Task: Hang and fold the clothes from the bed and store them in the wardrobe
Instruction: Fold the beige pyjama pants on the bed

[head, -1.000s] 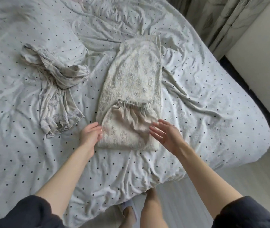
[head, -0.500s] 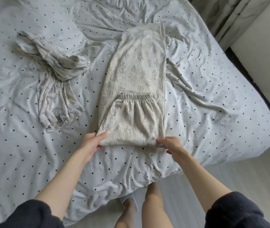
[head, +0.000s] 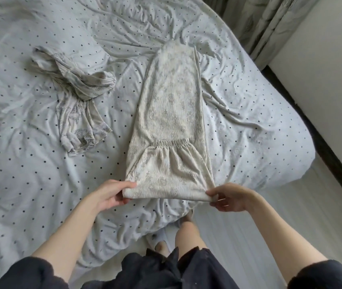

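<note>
Nearest, dark sleeves (head: pixel 26 272) and a dark garment hem sit at the bottom of the view, with a bare leg and a slippered foot (head: pixel 161 243) on the pale floor (head: pixel 239 232) beside the bed. Just beyond, the left hand (head: pixel 108 195) pinches the near left corner of the folded cream patterned trousers (head: pixel 170 126), thumb on top and fingers curled underneath, while the right hand (head: pixel 230 197) pinches the near right corner the same way. That near folded edge is raised slightly off the polka-dot bed sheet (head: pixel 30 174); the elastic waistband lies doubled back across the middle, and the legs stretch away flat on the bed. Farther left, apart from the trousers, a crumpled patterned top (head: pixel 78 88) lies in a heap. At the far right, curtains (head: pixel 266 24) hang beside a white wall (head: pixel 322 69).
</note>
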Available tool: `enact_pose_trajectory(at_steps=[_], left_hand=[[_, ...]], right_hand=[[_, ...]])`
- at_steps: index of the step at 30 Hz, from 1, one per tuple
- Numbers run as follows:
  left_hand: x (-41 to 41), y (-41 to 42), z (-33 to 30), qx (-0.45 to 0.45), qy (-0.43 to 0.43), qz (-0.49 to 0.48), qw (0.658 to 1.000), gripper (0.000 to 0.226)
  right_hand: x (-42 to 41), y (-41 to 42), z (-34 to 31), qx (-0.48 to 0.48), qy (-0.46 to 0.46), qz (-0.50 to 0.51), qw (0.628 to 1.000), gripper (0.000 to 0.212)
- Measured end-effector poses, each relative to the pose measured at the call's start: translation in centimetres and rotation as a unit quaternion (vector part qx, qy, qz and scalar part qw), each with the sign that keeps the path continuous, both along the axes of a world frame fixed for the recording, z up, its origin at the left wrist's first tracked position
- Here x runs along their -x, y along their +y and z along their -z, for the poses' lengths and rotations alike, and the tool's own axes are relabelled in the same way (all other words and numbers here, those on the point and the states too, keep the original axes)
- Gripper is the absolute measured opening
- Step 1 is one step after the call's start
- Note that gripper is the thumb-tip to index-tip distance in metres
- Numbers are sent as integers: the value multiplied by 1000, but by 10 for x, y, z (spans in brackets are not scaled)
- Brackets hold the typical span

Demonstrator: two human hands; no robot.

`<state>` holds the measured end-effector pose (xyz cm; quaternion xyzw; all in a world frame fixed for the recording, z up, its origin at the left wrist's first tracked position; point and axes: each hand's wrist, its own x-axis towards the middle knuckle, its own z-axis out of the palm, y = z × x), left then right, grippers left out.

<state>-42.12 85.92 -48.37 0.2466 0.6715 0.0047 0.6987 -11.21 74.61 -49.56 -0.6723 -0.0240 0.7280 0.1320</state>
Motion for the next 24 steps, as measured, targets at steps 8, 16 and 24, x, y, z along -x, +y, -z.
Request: enact_pose_trajectory(at_steps=[8,16,24], left_hand=[[-53,88,-48,-112,-80,-98,986,7],[-111,154,-29,-325,85,-97,937,35],[-85,135,35,-112,23,-172,978,79]], right_hand=[[-38,94,-44,-153,14,101,983,10],[-56,175,-10,-231,-117,188,947,31],[-54,172,59,-128,-69,101,984,51]])
